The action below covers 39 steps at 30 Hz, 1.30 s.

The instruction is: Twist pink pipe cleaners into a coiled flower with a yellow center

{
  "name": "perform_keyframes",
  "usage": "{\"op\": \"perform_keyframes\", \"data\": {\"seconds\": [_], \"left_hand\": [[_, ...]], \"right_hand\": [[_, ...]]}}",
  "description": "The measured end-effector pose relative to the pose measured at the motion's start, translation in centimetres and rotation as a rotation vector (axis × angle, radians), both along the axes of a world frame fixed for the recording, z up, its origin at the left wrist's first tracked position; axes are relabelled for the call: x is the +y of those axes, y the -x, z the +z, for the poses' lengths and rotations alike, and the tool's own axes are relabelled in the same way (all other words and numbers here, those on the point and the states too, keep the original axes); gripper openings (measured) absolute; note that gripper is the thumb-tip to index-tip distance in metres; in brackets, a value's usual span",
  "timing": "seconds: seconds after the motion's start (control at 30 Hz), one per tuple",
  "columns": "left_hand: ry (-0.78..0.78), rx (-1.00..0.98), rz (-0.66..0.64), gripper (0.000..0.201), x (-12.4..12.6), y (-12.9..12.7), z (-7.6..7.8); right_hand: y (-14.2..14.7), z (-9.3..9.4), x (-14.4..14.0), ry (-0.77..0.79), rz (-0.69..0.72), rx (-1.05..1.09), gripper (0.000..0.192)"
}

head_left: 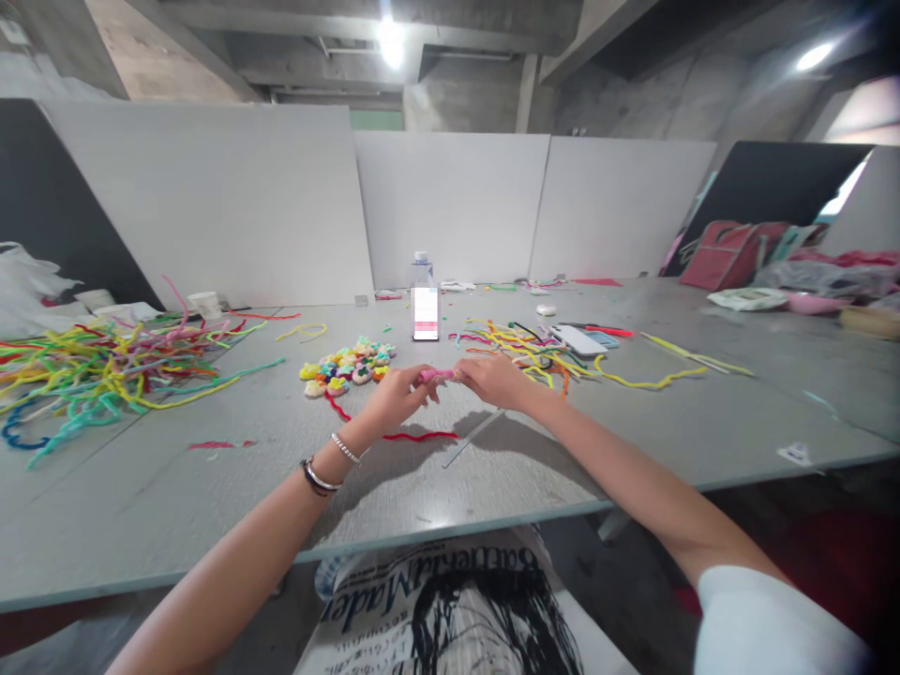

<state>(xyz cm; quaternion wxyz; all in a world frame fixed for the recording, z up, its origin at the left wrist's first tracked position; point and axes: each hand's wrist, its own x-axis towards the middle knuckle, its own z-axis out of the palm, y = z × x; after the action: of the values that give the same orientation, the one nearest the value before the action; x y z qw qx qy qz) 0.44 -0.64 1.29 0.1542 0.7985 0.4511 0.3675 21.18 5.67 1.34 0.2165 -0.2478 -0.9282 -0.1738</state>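
Between my two hands, just above the table, is a short pink twisted pipe cleaner. My left hand pinches its left end, and the fingers of my right hand close on its right end. A red pipe cleaner lies on the table below my left hand. Under my right hand a thin pale grey stick lies slantwise. Left of my left hand sits a cluster of small colourful fuzzy flowers, with another red piece near it.
A large tangle of coloured pipe cleaners covers the left side. More pipe cleaners lie at right beside a white phone-like object. A lit phone stands against a bottle. White panels close off the back.
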Motion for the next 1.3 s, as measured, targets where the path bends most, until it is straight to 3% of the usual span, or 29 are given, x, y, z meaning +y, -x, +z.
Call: {"op": "perform_keyframes", "data": {"seconds": [0.3, 0.63, 0.73, 0.93, 1.0, 1.3], "left_hand": [[0.048, 0.029, -0.012, 0.024, 0.3, 0.0, -0.9], [0.07, 0.134, 0.003, 0.026, 0.2, -0.5, -1.5], [0.042, 0.204, 0.069, 0.034, 0.0, -0.5, -1.2], [-0.115, 0.4, 0.417, 0.044, -0.4, -0.4, -0.4], [-0.143, 0.45, 0.479, 0.043, -0.5, -0.4, -0.1], [-0.226, 0.545, 0.462, 0.044, -0.5, -0.4, -0.2]], "right_hand": [[0.3, -0.2, -0.5, 0.061, -0.069, -0.161, 0.017], [0.4, -0.3, -0.7, 0.076, -0.069, -0.187, 0.019], [0.5, -0.1, -0.8, 0.076, -0.073, -0.157, 0.022], [0.2, 0.3, -0.7, 0.058, -0.152, -0.103, 0.026], [0.1, 0.4, -0.5, 0.06, -0.183, -0.104, 0.028], [0.1, -0.1, -0.1, 0.02, -0.104, -0.089, 0.028]]}}
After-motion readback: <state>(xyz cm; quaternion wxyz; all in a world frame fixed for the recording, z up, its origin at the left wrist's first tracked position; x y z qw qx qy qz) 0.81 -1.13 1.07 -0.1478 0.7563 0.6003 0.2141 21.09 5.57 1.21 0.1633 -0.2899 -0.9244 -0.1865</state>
